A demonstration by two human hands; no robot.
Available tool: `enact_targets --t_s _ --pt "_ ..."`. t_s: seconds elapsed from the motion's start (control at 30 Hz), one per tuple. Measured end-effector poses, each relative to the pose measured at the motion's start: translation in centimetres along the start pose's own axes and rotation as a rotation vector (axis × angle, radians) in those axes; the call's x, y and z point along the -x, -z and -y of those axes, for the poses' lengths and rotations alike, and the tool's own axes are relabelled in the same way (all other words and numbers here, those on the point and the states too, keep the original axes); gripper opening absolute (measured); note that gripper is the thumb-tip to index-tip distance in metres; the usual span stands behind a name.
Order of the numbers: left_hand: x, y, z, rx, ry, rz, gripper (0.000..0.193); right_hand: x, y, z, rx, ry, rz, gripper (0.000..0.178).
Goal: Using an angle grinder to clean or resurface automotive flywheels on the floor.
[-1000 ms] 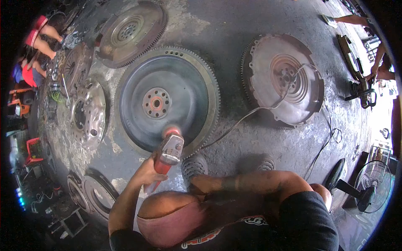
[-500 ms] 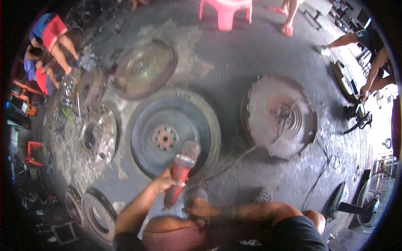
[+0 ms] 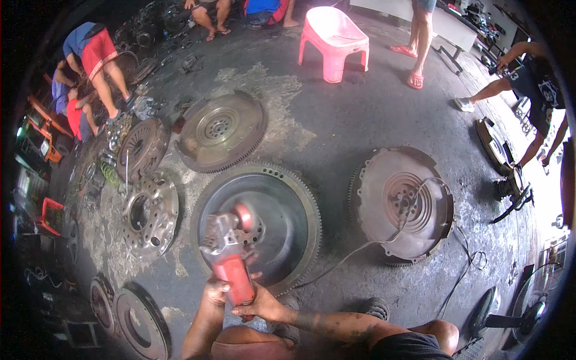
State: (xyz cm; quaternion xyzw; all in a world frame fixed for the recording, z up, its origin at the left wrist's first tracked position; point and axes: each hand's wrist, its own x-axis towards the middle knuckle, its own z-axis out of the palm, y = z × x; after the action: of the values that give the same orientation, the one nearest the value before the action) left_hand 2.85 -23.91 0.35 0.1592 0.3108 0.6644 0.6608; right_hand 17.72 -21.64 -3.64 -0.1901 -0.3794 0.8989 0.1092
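Both my hands hold a red angle grinder [image 3: 235, 281] with a bare metal gear head, tilted over a large toothed flywheel [image 3: 288, 252]. My left hand [image 3: 215, 294] is wrapped around the left side of the body. My right hand [image 3: 267, 304] grips its rear end from the right. By the grinder's head shows a round reddish part [image 3: 243, 217], blurred, over the flywheel's hub. Whether it touches the flywheel I cannot tell. The flywheel lies flat, its dark dished face up, with bolt holes partly hidden behind the grinder.
A cable [image 3: 342, 261] runs across another flywheel [image 3: 405, 201] at right. Beyond lies a third flywheel [image 3: 219, 129]; left of it, a pressure plate [image 3: 150, 216]. A pink plastic chair [image 3: 335, 42] stands ahead. A fan [image 3: 534, 300] is at lower right. Other people work around.
The view has tilted up, so things sit lower in it. The grinder has swung left with its head over the flywheel, and my right hand has closed on its rear end.
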Motion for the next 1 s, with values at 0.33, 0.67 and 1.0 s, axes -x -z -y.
enact_targets --t_s 0.33,0.67,1.0 --pt "6.6 2.2 -2.9 -0.125 -0.534 -0.412 0.075 -2.9 -3.7 2.2 1.164 0.193 -0.130 0.072" --pt "14.9 9.7 -2.7 0.231 -0.775 -0.493 0.087 -6.1 -8.7 -1.5 0.606 -0.076 0.367 0.060" --pt "16.3 12.1 4.3 0.144 -0.672 -0.929 0.064 -7.9 -7.8 -8.7 1.197 0.015 0.260 0.059"
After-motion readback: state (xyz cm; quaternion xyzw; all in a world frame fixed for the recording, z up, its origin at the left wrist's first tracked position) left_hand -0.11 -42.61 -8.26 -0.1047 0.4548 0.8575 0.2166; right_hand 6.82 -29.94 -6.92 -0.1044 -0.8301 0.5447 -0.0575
